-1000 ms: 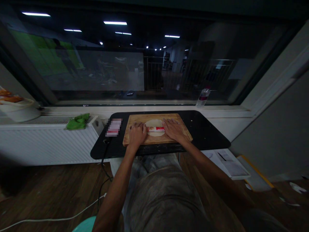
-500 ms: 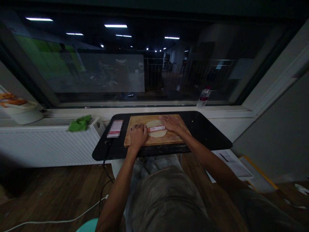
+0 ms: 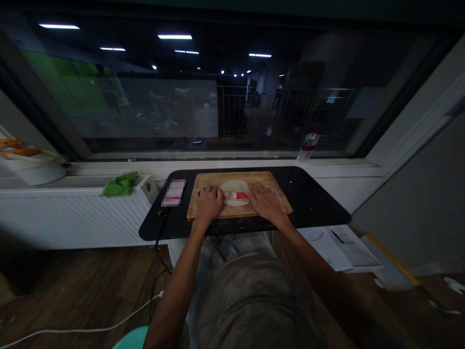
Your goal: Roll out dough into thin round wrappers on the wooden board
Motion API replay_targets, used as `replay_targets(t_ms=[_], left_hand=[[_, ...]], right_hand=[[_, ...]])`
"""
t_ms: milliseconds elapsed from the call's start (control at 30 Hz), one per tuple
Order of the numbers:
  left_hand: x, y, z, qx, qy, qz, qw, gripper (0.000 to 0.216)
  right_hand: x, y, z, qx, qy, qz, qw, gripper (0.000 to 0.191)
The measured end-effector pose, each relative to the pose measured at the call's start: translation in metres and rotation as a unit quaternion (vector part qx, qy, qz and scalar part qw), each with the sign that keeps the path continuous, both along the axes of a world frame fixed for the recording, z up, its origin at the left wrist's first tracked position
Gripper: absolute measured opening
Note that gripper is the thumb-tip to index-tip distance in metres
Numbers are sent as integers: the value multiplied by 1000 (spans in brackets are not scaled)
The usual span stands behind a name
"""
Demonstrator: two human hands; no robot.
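Observation:
A wooden cutting board [image 3: 279, 196] lies on a small black table [image 3: 319, 203]. On it is a flat round of pale dough [image 3: 234, 186]. A red and white rolling pin [image 3: 236, 196] lies across the dough. My left hand [image 3: 207, 203] is curled over the pin's left end. My right hand [image 3: 265, 201] lies flat with fingers stretched over the pin's right end.
A blurred-out card [image 3: 173, 192] sits on the table's left part. A green cloth [image 3: 119, 184] lies on the white radiator. A water bottle [image 3: 307, 145] stands on the window sill. A white bowl [image 3: 29, 167] is at far left. Papers [image 3: 341, 242] and cables [image 3: 72, 329] lie on the wooden floor.
My right hand and the pin's right end rolled away over the dough, then came back towards me. The left hand barely moved.

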State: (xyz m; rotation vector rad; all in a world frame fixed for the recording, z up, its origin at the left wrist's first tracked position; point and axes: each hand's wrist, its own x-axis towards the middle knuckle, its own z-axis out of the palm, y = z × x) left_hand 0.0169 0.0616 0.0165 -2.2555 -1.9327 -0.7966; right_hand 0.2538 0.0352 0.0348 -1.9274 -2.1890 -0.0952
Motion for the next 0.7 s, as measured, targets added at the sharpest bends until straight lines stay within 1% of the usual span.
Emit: replay_targets(t_ms=[100,300,400,500,567,633,700], left_hand=[[0,0,0,-6,8,-5,1000,44],[-1,1,-1,-1,5,7,1000,47],[-1,1,-2,3,4,12,1000,47],[0,0,-2,5,-2,10,1000,45],[0,0,-1,4,-5,5,1000,43],[1,-1,-1,1,-5,3,1000,43],[1,-1,0,-2,-4,6,1000,43]], right_hand=[[1,13,3,-9,2,8,1000,74],[5,61,15,-58,26,30,998,80],[6,71,18,-74,44,35,996,82],[5,62,15,-68,36,12,997,79],[4,48,9,-47,22,1,999,75],[3,29,4,-10,11,-4,1000,72],[1,13,0,19,4,-1,1000,69]])
